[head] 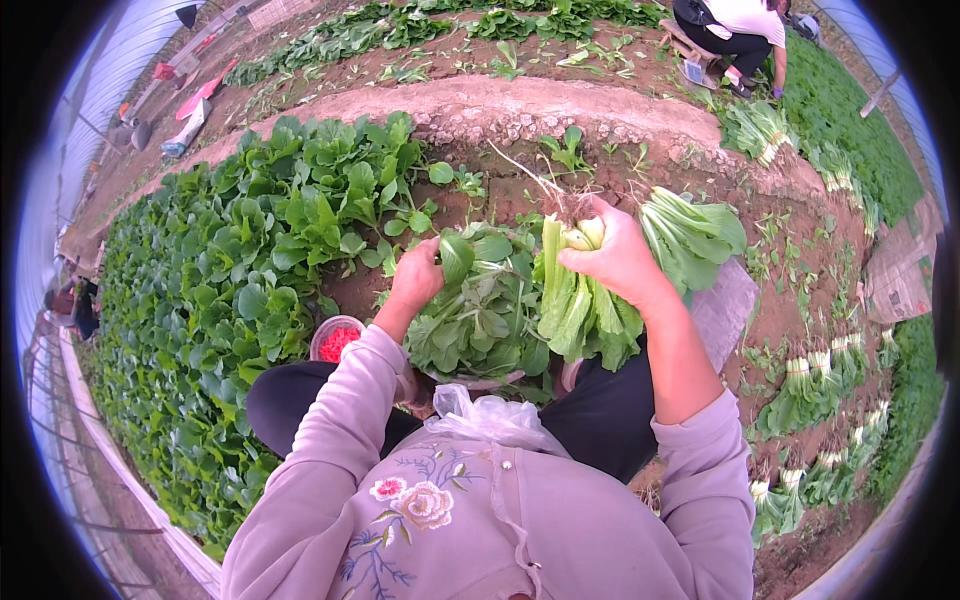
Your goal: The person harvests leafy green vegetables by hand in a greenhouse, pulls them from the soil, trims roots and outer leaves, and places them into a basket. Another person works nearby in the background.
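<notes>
My right hand (615,251) grips a bunch of leafy greens (581,300), pale stems in the palm, soil-covered roots upward and leaves hanging down. To the left, my left hand (416,281) has its fingers curled, with a green leaf (456,259) at the fingertips. Between my legs stands a container heaped with loose leaves (480,322); only its pale front rim (480,381) shows. Just right of my right hand, another bunch of greens (694,232) lies at a grey flat sheet (720,311).
A tub of red ties (337,341) stands by my left knee. Dense growing greens (225,300) fill the left side. Tied bunches (810,382) lie in rows on the soil at right. At upper right, another person (739,37) crouches near a small scale (694,73).
</notes>
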Action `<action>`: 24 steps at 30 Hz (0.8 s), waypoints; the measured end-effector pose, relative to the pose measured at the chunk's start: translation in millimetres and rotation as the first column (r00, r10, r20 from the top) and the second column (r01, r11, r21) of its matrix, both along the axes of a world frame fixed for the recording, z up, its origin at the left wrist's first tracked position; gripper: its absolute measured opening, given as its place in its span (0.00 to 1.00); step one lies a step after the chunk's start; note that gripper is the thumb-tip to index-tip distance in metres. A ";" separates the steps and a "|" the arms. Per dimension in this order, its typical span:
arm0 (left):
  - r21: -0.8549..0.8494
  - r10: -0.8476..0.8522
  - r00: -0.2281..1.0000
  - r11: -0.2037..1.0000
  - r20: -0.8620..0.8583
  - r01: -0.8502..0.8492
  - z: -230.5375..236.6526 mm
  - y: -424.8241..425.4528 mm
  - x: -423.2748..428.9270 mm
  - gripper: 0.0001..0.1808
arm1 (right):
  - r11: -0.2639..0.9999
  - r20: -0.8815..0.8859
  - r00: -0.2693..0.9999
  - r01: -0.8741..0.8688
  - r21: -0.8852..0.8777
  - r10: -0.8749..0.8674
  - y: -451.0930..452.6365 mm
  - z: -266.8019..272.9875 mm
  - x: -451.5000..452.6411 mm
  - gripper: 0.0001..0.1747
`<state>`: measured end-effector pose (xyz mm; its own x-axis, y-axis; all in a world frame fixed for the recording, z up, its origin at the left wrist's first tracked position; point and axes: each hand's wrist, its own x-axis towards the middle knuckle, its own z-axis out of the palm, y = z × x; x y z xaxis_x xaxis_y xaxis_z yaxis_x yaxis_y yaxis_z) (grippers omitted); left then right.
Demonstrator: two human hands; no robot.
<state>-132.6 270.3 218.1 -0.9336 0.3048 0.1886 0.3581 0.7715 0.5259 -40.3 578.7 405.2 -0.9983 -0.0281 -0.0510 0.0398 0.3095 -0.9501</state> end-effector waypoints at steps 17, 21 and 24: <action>0.857 -0.020 0.978 0.486 0.206 -0.171 121.6 25.6 6.1 0.12 | 0.999 -0.080 0.996 -0.028 -0.018 0.027 3.6 -13.5 -3.5 0.47; 0.873 -0.120 0.948 0.437 0.296 -0.217 133.2 26.3 9.5 0.11 | 0.994 -0.075 0.995 -0.077 -0.080 0.071 -1.1 -11.4 -5.1 0.46; 0.945 -0.248 0.926 0.232 0.286 -0.230 148.8 41.9 18.7 0.10 | 0.970 -0.071 0.994 -0.101 -0.223 0.087 -3.7 -6.8 -3.7 0.44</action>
